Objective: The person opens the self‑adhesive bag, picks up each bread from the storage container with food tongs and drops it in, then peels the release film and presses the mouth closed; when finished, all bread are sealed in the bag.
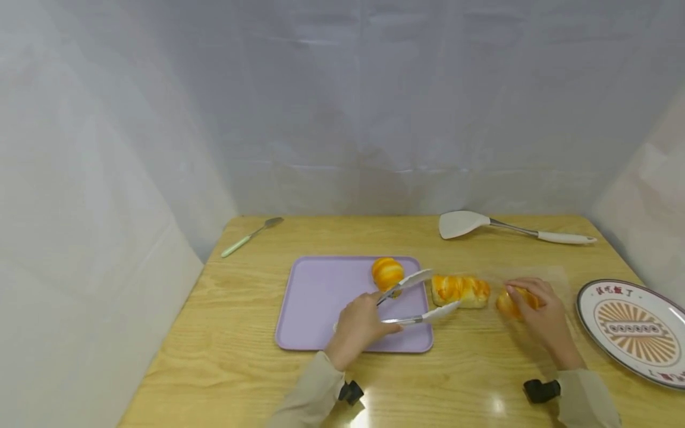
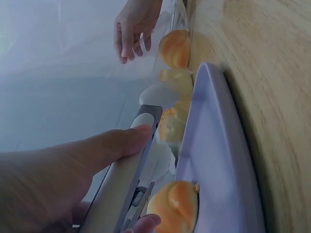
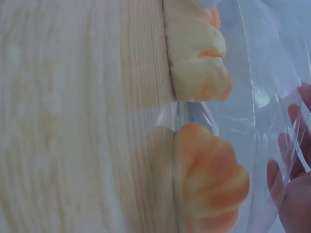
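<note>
One pair of tongs (image 1: 416,278) is gripped by left hand (image 1: 360,326) over tray's (image 1: 321,297) right edge. Right hand (image 1: 540,318) is held at clear bag (image 3: 262,99); pinch can't be told.

I am observing both sleeved forearms (image 1: 585,398) reaching forward and slanting inward. The left hand (image 1: 361,324) is gripping, its thumb (image 2: 114,145) extending straight, its fingers curling opposite. The right hand (image 1: 537,312) is inclining downward, its fingers (image 3: 274,172) bending loosely, with thumb and forefinger apparently forming a pinch.
</note>
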`<state>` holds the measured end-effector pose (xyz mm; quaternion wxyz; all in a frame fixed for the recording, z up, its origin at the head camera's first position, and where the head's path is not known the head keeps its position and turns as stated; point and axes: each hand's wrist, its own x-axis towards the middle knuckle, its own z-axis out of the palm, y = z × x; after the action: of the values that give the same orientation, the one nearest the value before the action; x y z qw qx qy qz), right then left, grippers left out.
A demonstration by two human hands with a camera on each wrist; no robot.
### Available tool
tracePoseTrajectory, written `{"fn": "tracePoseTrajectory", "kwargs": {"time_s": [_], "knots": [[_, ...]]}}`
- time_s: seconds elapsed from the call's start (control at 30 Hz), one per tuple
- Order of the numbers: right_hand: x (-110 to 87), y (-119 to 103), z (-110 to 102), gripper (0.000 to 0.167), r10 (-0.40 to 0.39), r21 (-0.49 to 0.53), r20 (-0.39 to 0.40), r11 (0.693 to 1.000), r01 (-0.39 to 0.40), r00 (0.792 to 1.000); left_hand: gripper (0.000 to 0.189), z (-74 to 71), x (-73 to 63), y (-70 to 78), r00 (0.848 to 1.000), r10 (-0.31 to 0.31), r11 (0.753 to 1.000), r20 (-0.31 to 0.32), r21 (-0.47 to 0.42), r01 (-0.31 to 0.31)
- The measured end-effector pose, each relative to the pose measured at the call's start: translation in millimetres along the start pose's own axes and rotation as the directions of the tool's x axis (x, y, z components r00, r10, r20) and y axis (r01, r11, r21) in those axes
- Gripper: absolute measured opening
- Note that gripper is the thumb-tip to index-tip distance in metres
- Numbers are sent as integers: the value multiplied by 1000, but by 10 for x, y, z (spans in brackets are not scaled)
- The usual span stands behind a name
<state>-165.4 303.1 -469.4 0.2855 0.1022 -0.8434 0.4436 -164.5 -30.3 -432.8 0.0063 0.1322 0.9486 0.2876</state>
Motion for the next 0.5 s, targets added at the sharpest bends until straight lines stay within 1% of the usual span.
{"fn": "tracePoseTrajectory", "kwargs": {"time_s": [0.17,0.23,0.4,0.5], "knots": [[5,10,-18,13,4,15,8,1000,-4,1000,58,-96,54,-30,998,54,992,-9,111,-53],[6,13,-19,12,-3,22,8,1000,3,1000,57,-118,81,-30,997,71,988,-8,139,-70],[6,18,-19,13,-38,32,12,999,37,999,56,-139,143,-23,994,111,983,8,146,-111],[2,11,-19,14,-52,31,13,998,51,999,52,-135,159,-26,991,131,981,14,143,-131]]}}
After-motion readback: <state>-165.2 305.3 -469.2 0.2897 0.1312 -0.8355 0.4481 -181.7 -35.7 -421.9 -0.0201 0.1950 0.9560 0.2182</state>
